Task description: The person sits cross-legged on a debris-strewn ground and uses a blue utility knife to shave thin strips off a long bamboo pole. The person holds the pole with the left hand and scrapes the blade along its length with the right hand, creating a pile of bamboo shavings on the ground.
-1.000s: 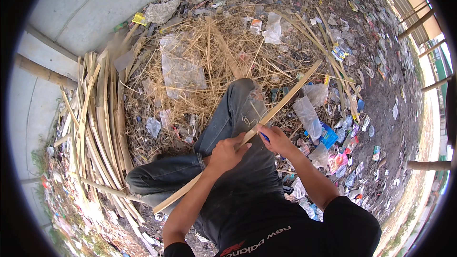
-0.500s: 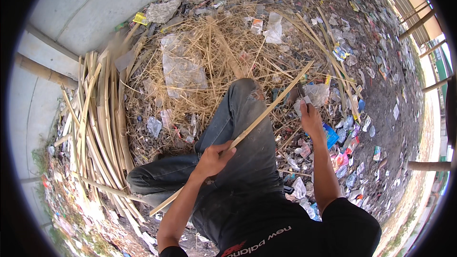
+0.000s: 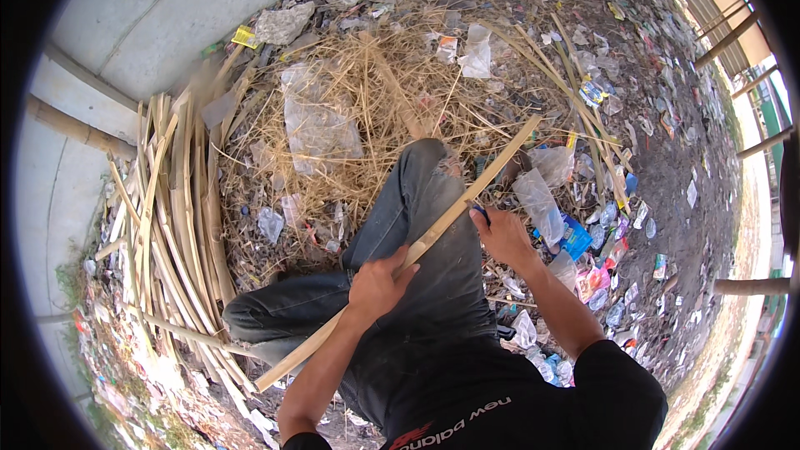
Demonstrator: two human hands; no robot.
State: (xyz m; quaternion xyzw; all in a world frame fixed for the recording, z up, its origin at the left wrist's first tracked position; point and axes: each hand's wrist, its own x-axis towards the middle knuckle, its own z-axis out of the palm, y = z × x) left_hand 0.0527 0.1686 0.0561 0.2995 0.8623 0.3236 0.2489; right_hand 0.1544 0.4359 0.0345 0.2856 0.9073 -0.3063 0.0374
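A long, pale bamboo strip [image 3: 450, 215] slants across my lap, from beyond my raised knee down to beside my left forearm. My left hand [image 3: 377, 285] is closed around it near its middle. Close to the strip's upper half, my right hand [image 3: 507, 239] grips a knife [image 3: 478, 211]. Only a dark bit of the knife shows at the fingers; its blade is mostly hidden or too small to make out. Under the strip are my jeans-clad legs [image 3: 417, 200], one knee worn through.
A stack of bamboo strips [image 3: 179, 208] lies on the left by a grey wall [image 3: 183, 0]. Ahead spreads a heap of thin shavings [image 3: 383, 92] with a plastic sheet [image 3: 321, 121] on it. More strips [image 3: 583, 104] and scattered plastic litter [image 3: 575, 237] lie to the right.
My right hand has come left and nearer with the knife, from beyond the strip's right side to beside it. The strip has shifted slightly toward me and shows a broader face.
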